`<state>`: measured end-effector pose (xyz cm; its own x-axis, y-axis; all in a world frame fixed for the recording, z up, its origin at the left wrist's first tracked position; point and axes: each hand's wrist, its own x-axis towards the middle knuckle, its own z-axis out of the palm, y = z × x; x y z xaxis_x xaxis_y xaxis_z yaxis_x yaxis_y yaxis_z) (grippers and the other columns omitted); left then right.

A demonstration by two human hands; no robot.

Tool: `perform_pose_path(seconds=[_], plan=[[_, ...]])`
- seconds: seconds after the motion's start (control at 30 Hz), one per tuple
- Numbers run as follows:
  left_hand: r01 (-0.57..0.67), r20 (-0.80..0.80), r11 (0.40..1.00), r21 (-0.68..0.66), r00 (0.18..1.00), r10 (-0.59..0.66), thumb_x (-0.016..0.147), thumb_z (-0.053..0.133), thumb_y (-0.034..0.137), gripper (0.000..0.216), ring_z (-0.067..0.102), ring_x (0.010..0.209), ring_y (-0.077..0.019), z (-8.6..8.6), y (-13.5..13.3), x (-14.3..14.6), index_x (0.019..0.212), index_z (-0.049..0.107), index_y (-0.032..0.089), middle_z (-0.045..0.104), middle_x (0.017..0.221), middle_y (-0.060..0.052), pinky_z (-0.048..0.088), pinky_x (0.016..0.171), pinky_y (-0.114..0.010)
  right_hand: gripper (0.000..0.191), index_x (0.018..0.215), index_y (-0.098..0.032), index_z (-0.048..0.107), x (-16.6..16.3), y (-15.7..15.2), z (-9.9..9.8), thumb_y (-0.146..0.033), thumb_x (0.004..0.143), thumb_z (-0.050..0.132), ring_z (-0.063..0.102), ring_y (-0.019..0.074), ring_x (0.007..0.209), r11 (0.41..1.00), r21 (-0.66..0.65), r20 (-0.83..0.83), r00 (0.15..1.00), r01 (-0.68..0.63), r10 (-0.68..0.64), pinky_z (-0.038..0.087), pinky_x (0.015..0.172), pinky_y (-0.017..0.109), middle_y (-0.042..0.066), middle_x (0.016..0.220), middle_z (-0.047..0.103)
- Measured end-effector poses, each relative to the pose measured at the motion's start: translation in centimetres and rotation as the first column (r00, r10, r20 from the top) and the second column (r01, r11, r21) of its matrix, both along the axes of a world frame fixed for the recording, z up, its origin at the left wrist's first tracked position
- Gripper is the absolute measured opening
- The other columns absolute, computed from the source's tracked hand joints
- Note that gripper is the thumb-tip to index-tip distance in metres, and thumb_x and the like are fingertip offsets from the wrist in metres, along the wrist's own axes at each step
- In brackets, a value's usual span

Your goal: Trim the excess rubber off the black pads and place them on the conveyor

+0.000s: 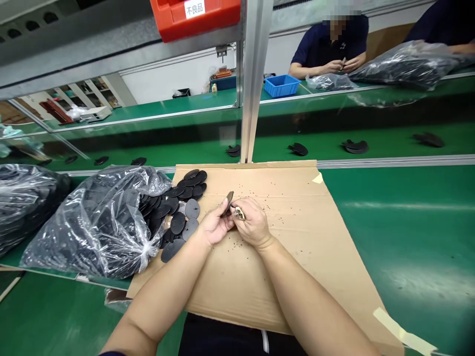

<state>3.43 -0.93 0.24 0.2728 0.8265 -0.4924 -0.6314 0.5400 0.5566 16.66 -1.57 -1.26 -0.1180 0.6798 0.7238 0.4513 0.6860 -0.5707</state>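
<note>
One left hand and one right hand meet over a single cardboard sheet. The left fingers pinch one black disc, held tilted up just above the sheet; the right fingers are curled around one small metal tool, its end close against the disc, though whether it touches is hard to tell. Dark crumbs, too many to count, dot the cardboard. To the left lies a heap of discs, more than a dozen, overlapping, at least two of them lighter grey. Two clear plastic bags of dark pieces sit farther left. Two corners of the sheet on the right carry tape. Along the far green strip lie eight dark pieces, four toward each side. Beyond are one blue basket and two co-workers; one red bin hangs overhead.
</note>
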Motion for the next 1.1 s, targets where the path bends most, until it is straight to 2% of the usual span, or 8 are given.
perform_pose_path(seconds=[0.13,0.23,0.3,0.4,0.53,0.7,0.83,1.1], plan=[[-0.232,-0.164,0.959,0.165,0.952,0.258,0.075,0.068,0.008,0.025,0.064,0.062,-0.0110,1.6,2.9,-0.6,0.097,0.059,0.015,0.068,0.081,-0.003,0.054,0.056,-0.021,0.021,0.107,-0.019,0.060,-0.1,0.2,-0.7,-0.028,0.088,0.056,0.061,0.0184,0.084,0.976,-0.174,-0.286,0.942,0.131,-0.177,0.051,0.081,0.035,0.007,0.092,0.063],[-0.342,-0.399,0.878,0.336,0.792,0.462,0.073,0.068,0.010,0.035,0.065,0.069,-0.0141,2.6,7.8,-2.2,0.106,0.059,0.019,0.068,0.091,-0.003,0.054,0.063,-0.027,0.025,0.108,-0.017,0.059,0.2,0.6,-1.4,-0.032,0.088,0.057,0.062,0.0191,0.084,0.941,-0.264,-0.353,0.887,0.212,-0.299,0.051,0.083,0.037,0.007,0.092,0.064],[-0.332,-0.610,0.815,0.475,0.543,0.577,0.076,0.066,0.015,0.033,0.065,0.078,-0.0162,3.1,11.7,-4.0,0.109,0.061,0.019,0.068,0.095,-0.005,0.054,0.072,-0.029,0.026,0.106,-0.016,0.060,0.3,0.9,-1.6,-0.033,0.087,0.057,0.062,0.0198,0.085,0.929,-0.287,-0.348,0.878,0.234,-0.329,0.051,0.084,0.039,0.008,0.093,0.064],[-0.065,-0.762,0.762,0.645,0.023,0.647,0.081,0.058,0.016,0.032,0.060,0.104,-0.0201,4.0,16.9,-7.0,0.112,0.065,0.019,0.065,0.111,-0.006,0.045,0.094,-0.031,0.025,0.106,-0.016,0.059,0.4,1.1,-1.5,-0.033,0.087,0.056,0.061,0.0205,0.085,0.928,-0.292,-0.319,0.891,0.232,-0.323,0.051,0.083,0.040,0.009,0.093,0.064],[0.194,-0.762,0.868,0.456,-0.419,0.494,0.079,0.058,0.019,0.043,0.046,0.123,-0.0278,4.4,21.3,-8.0,0.122,0.061,0.022,0.051,0.132,-0.011,0.036,0.104,-0.038,0.023,0.106,-0.017,0.059,0.4,1.2,-1.5,-0.030,0.087,0.056,0.061,0.0210,0.086,0.933,-0.269,-0.290,0.904,0.238,-0.315,0.052,0.081,0.040,0.008,0.092,0.062],[0.408,-0.820,0.877,0.253,-0.390,0.418,0.082,0.058,0.040,0.050,0.048,0.121,-0.0311,3.3,24.7,-2.1,0.126,0.055,0.017,0.053,0.129,-0.017,0.037,0.100,-0.039,0.021,0.106,-0.018,0.059,0.3,1.5,-1.8,-0.029,0.088,0.055,0.061,0.0214,0.088,0.921,-0.286,-0.283,0.896,0.263,-0.343,0.051,0.082,0.040,0.009,0.094,0.062],[0.379,-0.904,0.917,0.126,-0.337,0.263,0.077,0.061,0.058,0.068,0.052,0.115,-0.0375,1.5,26.8,3.5,0.127,0.051,0.013,0.059,0.119,-0.023,0.040,0.094,-0.046,0.020,0.103,-0.018,0.060,0.3,1.6,-1.7,-0.029,0.088,0.055,0.060,0.0218,0.089,0.920,-0.300,-0.248,0.910,0.253,-0.331,0.051,0.081,0.040,0.009,0.093,0.062],[0.331,-0.896,0.875,0.353,-0.150,0.418,0.078,0.063,0.018,0.043,0.059,0.104,-0.0249,-0.4,26.9,4.7,0.121,0.055,0.019,0.064,0.110,-0.012,0.043,0.088,-0.034,0.022,0.105,-0.018,0.061,0.3,1.6,-1.4,-0.031,0.089,0.054,0.061,0.0199,0.082,0.908,-0.281,-0.277,0.880,0.310,-0.386,0.053,0.077,0.036,0.007,0.088,0.061]])
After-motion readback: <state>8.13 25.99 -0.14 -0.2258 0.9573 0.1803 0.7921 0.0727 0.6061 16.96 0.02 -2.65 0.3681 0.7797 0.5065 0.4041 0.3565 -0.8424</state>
